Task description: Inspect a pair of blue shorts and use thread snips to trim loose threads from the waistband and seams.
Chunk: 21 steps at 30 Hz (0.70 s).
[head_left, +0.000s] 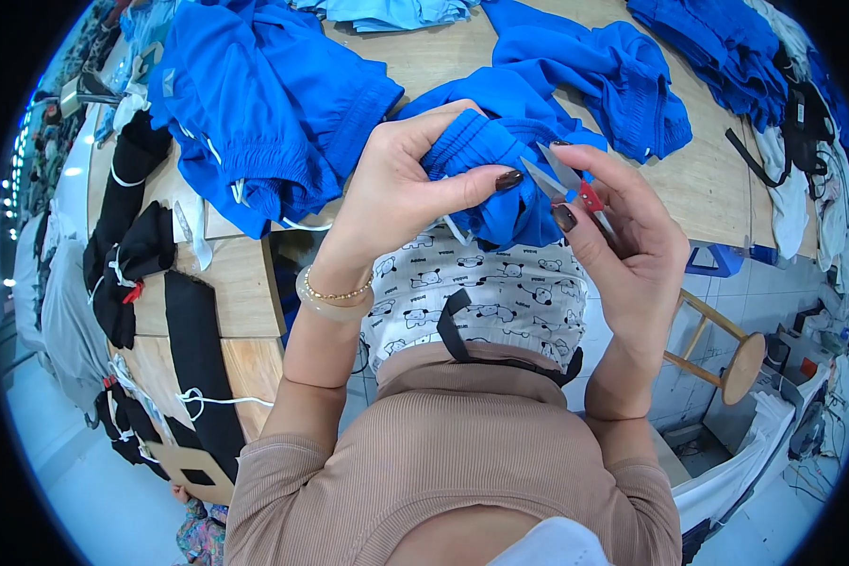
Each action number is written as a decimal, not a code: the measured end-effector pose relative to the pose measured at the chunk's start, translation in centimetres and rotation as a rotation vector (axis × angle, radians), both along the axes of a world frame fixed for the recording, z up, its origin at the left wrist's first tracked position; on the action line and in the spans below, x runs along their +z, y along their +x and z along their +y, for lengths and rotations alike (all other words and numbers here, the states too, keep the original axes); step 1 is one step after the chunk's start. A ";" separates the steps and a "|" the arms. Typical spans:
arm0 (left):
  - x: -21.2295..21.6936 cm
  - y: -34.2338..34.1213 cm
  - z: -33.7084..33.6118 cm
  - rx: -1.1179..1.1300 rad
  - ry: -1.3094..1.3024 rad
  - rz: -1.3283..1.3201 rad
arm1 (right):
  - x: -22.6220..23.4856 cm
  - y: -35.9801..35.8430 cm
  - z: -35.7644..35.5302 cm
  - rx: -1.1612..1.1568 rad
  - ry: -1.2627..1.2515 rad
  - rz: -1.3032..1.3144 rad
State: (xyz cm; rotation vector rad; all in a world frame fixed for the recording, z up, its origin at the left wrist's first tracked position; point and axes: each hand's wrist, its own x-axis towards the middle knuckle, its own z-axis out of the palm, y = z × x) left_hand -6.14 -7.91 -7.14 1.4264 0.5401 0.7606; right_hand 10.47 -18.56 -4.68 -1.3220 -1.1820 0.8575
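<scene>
My left hand (410,174) is closed on the gathered elastic waistband of a blue garment (509,217), thumb laid across the front of the fabric. In my right hand (637,231) is a pair of thread snips (558,179) with pointed metal blades and a red part near the grip. The blades stand apart, their tips at the waistband close to my left thumb. Whether they touch a thread there is too small to tell. A white drawstring hangs below the held garment, above my white printed apron or cloth (472,283).
Blue garments with elastic waists lie on the wooden table (707,189), one left (255,113), one right (637,90). Light blue cloth (387,9) sits at the back. Black cloth (193,349) is at the left, a wooden stool (743,368) lower right. Another person's patterned sleeve (201,533) shows lower left.
</scene>
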 end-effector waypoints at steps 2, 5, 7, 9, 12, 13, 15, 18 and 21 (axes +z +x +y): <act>-0.1 0.0 0.0 0.000 0.007 0.000 | 0.0 -0.1 0.0 -0.014 0.006 -0.005; 0.0 -0.1 0.1 -0.002 0.023 0.011 | 0.0 -0.1 0.1 -0.016 0.013 0.002; 0.0 -0.2 0.2 -0.002 0.033 0.023 | -0.2 0.0 0.2 -0.006 0.010 -0.023; -0.4 -0.3 0.3 0.000 0.028 -0.002 | -0.3 -0.3 0.4 -0.001 0.043 -0.029; -0.4 -0.3 0.3 -0.016 0.004 -0.023 | -0.5 -0.5 0.4 0.002 0.108 -0.036; -0.5 -0.4 0.3 -0.016 0.010 -0.022 | -0.7 -0.5 0.4 0.003 0.141 -0.033; -0.6 -0.3 0.1 -0.021 -0.061 -0.075 | -1.1 -0.5 0.3 0.011 0.183 -0.032; -0.9 -0.1 0.3 -0.015 0.002 -0.100 | -1.4 -0.7 0.5 0.017 0.250 -0.047; -0.6 -0.1 0.4 -0.017 0.040 -0.101 | -1.5 -1.0 0.5 -0.007 0.276 0.009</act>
